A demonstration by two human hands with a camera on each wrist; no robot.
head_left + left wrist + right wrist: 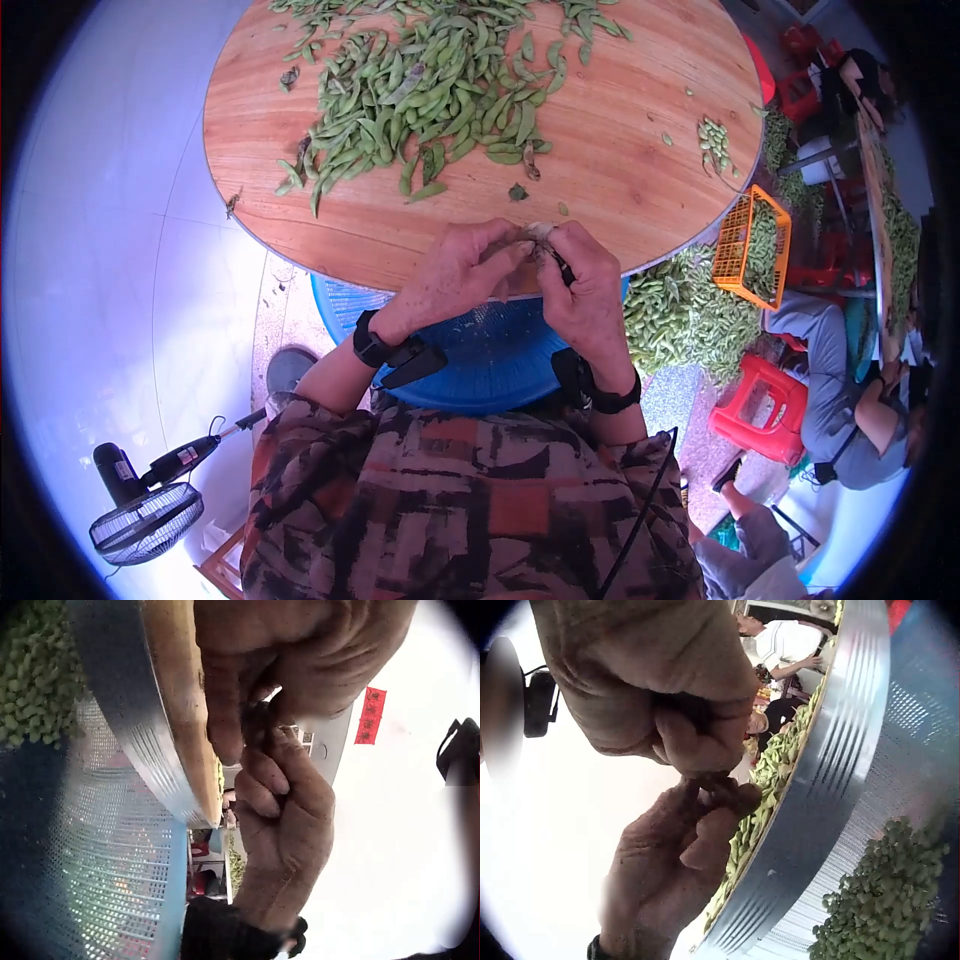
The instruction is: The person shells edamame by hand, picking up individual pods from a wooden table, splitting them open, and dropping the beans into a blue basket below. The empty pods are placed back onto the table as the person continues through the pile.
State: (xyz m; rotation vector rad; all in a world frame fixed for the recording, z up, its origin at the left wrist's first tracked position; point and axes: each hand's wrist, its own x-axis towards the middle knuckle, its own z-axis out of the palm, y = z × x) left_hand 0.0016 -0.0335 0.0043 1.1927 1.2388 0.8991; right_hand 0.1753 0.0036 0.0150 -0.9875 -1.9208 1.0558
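Both hands meet above the near edge of the round wooden table (620, 170). The left hand (455, 272) and the right hand (585, 290) pinch a small dark, withered-looking pod (537, 240) between their fingertips; the fingers hide most of it. In the left wrist view the dark piece (259, 720) shows between the two hands' fingertips. A heap of green pods (420, 100) lies on the table beyond the hands. Below the table edge, a blue basket (480, 375) sits at the lap, with shelled green beans (885, 900) visible in the right wrist view.
Loose beans (715, 145) lie at the table's right. An orange crate (735, 245) and piled pods (690, 315) are on the floor, near a red stool (760, 410). A fan (148, 520) is at lower left. Other people sit at the right.
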